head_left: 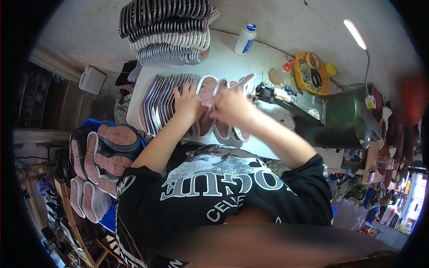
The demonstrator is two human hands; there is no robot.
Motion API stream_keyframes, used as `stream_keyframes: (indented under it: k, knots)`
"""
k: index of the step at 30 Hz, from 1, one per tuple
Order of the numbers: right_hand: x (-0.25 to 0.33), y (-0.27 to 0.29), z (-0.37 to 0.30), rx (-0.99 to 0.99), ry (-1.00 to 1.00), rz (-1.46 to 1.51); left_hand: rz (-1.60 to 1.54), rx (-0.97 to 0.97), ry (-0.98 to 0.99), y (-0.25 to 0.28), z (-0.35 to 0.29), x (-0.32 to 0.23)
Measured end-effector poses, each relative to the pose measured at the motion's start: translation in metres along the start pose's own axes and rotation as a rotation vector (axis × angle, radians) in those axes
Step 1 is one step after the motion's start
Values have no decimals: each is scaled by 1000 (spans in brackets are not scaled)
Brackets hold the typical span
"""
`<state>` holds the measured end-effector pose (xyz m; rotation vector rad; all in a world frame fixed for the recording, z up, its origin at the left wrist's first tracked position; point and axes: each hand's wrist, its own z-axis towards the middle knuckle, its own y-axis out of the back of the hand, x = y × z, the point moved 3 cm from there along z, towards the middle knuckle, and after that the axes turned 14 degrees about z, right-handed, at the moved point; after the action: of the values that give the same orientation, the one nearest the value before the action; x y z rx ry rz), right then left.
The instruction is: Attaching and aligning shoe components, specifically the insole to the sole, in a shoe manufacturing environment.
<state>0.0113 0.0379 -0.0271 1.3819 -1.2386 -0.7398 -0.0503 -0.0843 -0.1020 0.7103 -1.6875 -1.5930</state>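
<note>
On the white table, a tight row of shoe soles [157, 105] stands on edge, with pinkish insides and white, grey and dark rims. My left hand [188, 103] rests on the right end of this row, its fingers spread over the soles. Just beside it, a pink sole with a white rim [208, 87] leans face up. My right hand [237, 105] is over several more white-rimmed soles [222, 129]; motion smears its fingers, so what they grip is hidden. Above that hand, a pale sole end [247, 81] sticks up at a tilt.
Stacked black, white and grey soles [167, 27] stand at the far left. A white bottle with a blue cap [246, 40] is at the back. Rightward are a yellow basket [298, 79], a dark machine [286, 99] and a lamp [355, 34]. Bundled soles [118, 136] fill a blue crate [107, 219] at left.
</note>
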Motion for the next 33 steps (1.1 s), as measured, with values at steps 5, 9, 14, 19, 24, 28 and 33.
stream_keyframes:
  k: [5,9,14,19,24,28,33]
  knots:
    - [-2,-66,-36,-86,148,314,-359,-128,60,12,5,14]
    - [-11,-48,-64,-415,-107,1382,-978,-434,42,21,-26,11]
    - [-20,-47,-37,-483,-54,1297,-1303,-296,80,25,-16,-1]
    - [-30,-77,-8,-349,-153,2176,-947,175,55,28,15,17]
    - [-14,-50,-20,-676,62,1871,-1447,470,-272,-7,25,43]
    - [6,20,-54,-754,158,1180,-1855,159,123,-29,4,19]
    - [-33,10,-60,-740,-53,1132,-2227,148,-126,25,12,-8]
